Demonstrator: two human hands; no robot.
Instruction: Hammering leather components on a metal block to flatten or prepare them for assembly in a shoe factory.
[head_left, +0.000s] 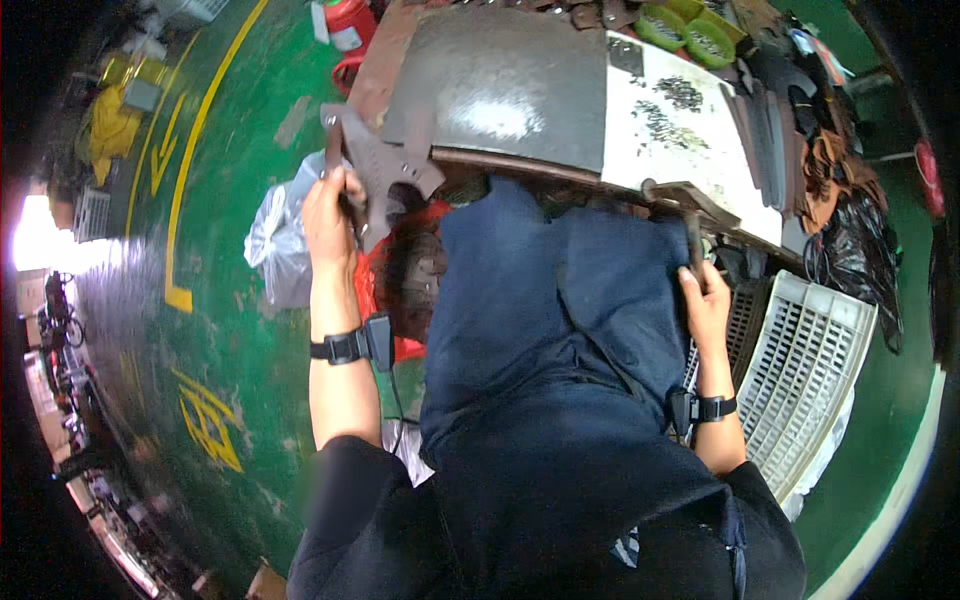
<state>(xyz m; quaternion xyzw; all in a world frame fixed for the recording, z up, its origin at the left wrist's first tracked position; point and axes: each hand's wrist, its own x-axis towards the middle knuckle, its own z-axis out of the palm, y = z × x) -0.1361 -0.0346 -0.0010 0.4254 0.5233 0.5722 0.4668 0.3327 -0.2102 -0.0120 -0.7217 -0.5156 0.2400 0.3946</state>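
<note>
My left hand [331,215] is closed on a dark brown leather piece [385,170] with cut-outs and small round fittings, lifted off the left front corner of the bench. Over at the right, the fingers of my right hand [706,298] wrap round the dark handle of a hammer-like tool [695,243]. Its upper end reaches the bench's front edge, where a brown curved piece lies; whether the two are joined I cannot tell. Between my hands, a dark grey slab [495,90] lies on the bench beside a white board [675,125] strewn with small dark parts.
Green trays [685,35] and stacked leather pieces [770,140] crowd the bench's back and right. A white plastic crate [812,365] stands on the right. Below the bench's left end are a red bag [412,345] and a clear plastic bag [280,240]. A red container [348,25] stands behind.
</note>
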